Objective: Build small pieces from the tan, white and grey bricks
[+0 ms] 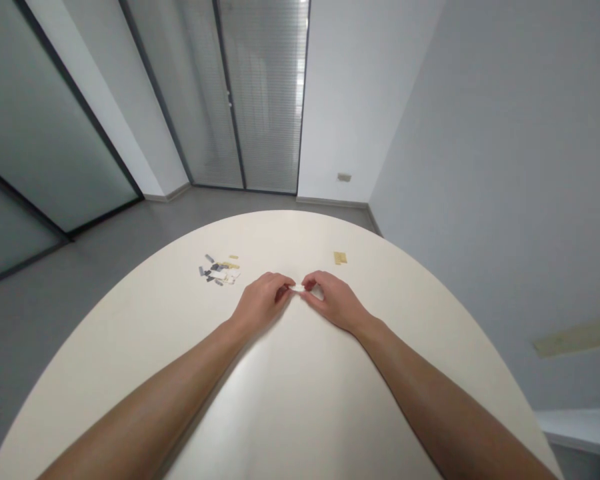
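Head view: a small white piece sits at the centre of the frame, just above the pale round surface. The left hand and right hand pinch its two ends with their fingertips, seemingly joining or adjusting it, work that calls for a fine, steady grip. A pile of small grey and tan pieces lies near, upper left; a tan plate lies upper right.

The white piece is mostly hidden, scattered pieces too small.
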Available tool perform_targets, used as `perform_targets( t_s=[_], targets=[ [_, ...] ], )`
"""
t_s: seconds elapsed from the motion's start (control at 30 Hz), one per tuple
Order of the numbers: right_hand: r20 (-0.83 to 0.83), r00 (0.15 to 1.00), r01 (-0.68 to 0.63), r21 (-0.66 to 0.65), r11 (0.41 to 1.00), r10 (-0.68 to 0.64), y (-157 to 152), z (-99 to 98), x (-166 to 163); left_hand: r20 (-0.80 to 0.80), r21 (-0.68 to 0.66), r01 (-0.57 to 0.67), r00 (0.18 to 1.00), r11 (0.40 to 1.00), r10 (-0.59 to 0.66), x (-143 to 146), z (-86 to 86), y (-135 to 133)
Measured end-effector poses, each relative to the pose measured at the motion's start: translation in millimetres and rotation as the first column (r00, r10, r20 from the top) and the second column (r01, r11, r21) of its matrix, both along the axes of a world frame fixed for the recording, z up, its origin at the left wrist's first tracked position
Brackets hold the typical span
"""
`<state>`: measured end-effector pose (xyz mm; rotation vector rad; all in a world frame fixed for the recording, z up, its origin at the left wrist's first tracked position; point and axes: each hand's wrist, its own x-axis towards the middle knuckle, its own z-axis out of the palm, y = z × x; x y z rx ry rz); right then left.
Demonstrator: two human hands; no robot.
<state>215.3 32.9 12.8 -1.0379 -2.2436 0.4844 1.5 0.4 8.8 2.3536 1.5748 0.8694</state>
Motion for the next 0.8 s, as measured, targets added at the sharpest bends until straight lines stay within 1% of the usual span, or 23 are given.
perform_targets(
  t_s=[0.27,0.47,0.8],
  targets=[
    [0.015,1.000,-0.016,0.011,1.000,0.016,-0.1,0.7,0.2,0.004,-0.007,-0.017,1.000,1.000,0.017,-0.8,-0.8,0.5],
    [0.024,0.999,-0.046,0.033,0.998,0.046,0.8,-0.7,-0.2,0.000,-0.041,-0.037,0.999,0.998,0.037,0.5,0.6,0.7],
    [0.016,0.998,-0.057,0.038,0.998,0.056,1.8,-2.5,-0.3,-0.005,-0.070,-0.066,0.998,0.995,0.065,-0.3,3.3,-1.4]
  ],
)
